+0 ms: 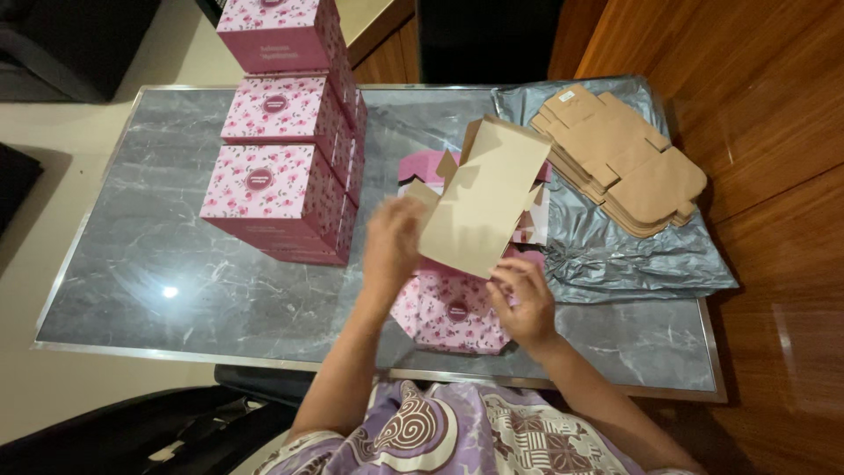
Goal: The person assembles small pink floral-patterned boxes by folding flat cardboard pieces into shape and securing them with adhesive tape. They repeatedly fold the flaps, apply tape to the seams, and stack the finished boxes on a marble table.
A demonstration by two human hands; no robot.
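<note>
Unfolded box blank (483, 207), kraft inside facing up, pink floral outside, held above grey marble table (176, 281); left hand (391, 242) blurred, fingers closed on its left edge, right hand (523, 299) pinches its lower edge. Stacked pink floral boxes (277, 167) left, three tiers visible, round maroon labels. Flat kraft blanks pile (620, 158) on silver plastic bag (615, 255), right.

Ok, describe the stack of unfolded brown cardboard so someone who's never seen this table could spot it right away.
Start at the grey marble table and go to its far right corner, where a crinkled silver plastic sheet is spread. On that sheet lies the stack of flat brown blanks. Unlike the assembled pink floral boxes stacked on the left, these are plain, unprinted and lying flat.
</note>
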